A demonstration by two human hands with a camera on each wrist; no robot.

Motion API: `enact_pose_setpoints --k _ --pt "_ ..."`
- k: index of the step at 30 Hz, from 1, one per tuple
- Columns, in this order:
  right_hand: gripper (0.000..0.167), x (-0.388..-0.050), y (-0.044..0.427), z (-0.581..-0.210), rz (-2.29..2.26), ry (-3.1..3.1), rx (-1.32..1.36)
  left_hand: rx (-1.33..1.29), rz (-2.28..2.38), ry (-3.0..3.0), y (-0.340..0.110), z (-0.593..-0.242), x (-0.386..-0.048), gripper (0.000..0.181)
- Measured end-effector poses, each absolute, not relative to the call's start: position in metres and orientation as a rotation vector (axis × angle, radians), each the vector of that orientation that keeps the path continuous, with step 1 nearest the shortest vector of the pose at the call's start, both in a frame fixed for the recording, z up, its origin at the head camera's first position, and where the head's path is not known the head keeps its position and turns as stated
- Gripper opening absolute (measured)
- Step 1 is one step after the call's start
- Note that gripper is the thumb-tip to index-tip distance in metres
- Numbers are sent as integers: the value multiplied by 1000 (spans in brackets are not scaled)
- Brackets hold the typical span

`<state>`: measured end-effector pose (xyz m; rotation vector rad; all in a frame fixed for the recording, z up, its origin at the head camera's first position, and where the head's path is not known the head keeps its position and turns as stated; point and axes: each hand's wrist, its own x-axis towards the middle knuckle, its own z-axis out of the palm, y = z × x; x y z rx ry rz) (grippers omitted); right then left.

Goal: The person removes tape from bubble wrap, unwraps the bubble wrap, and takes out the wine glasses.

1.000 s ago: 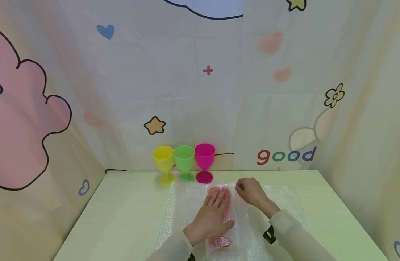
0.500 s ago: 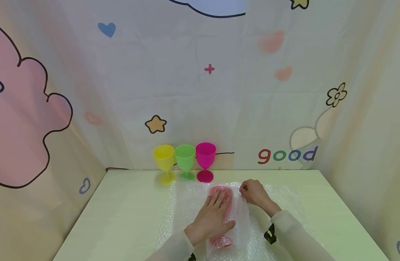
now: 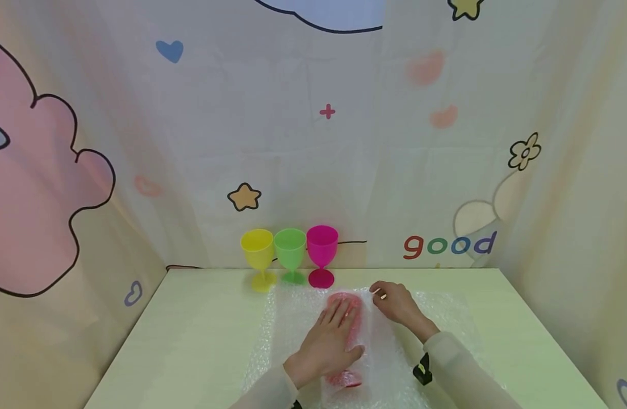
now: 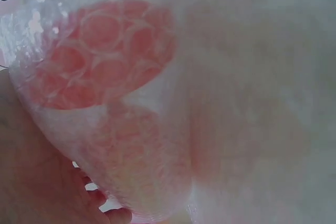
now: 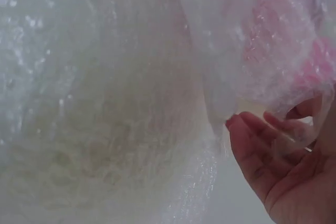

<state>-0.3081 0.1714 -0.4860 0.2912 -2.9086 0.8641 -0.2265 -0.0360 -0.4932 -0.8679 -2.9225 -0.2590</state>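
Observation:
A pink goblet lies on its side under a layer of clear bubble wrap. My left hand rests flat over it, fingers spread, with wrap between palm and goblet. In the left wrist view the goblet's round foot shows through the bubbles, its bowl blurred. My right hand is at the far right edge of the folded wrap, its fingers curled. From the right wrist view, that hand pinches the edge of the film, a clear fold passing between thumb and fingers.
Behind the wrap stand a yellow goblet, a green goblet and a magenta goblet, upright in a row by the back edge. More bubble wrap lies spread on the table to the right. A printed curtain encloses the table.
My right hand moved slightly right along with the wrap edge, then back left, and its fingers look a little looser. My left hand stays pressed on the wrapped goblet.

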Motion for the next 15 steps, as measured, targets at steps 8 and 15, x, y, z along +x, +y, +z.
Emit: enact_pose_setpoints --k 8,15 --pt "10 -307 161 -478 924 -2835 458 -881 -313 -2876 -31 -484 -227 81" --pt "7 -307 154 -474 893 -2822 470 -870 -202 -2946 -22 -484 -227 82"
